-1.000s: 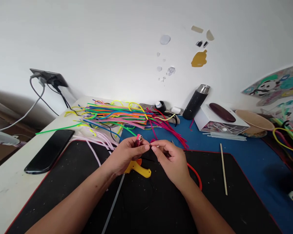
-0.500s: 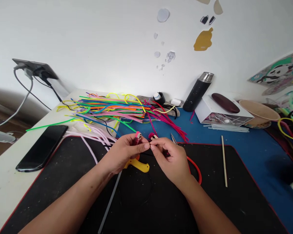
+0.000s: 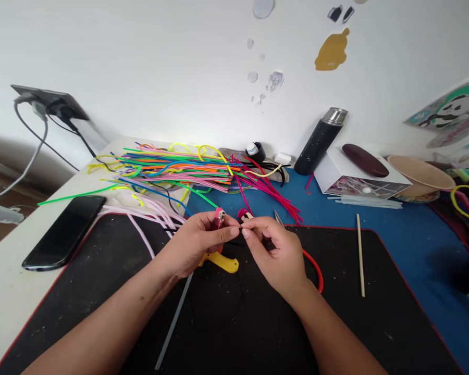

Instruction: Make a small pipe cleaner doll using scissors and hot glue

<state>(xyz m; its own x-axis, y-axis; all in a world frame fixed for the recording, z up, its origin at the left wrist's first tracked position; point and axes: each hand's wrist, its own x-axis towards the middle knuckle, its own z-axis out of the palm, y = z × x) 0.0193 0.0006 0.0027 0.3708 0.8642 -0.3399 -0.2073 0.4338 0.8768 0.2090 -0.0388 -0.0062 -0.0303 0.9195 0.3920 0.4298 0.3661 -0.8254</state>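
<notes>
While both hands meet at centre frame above the black mat [image 3: 101, 291], the left hand [image 3: 197, 242] is pinched on a small pink piece [image 3: 219, 216] and the right hand [image 3: 275, 250] is pinched on a magenta pipe cleaner end [image 3: 244, 214]. Judged light, soft and easily bent; best gripped close to the tips. Yellow glue gun [image 3: 222, 261] lies just below; loose pipe cleaner pile [image 3: 172, 172] sits upper left on the bench [image 3: 394, 234].
</notes>
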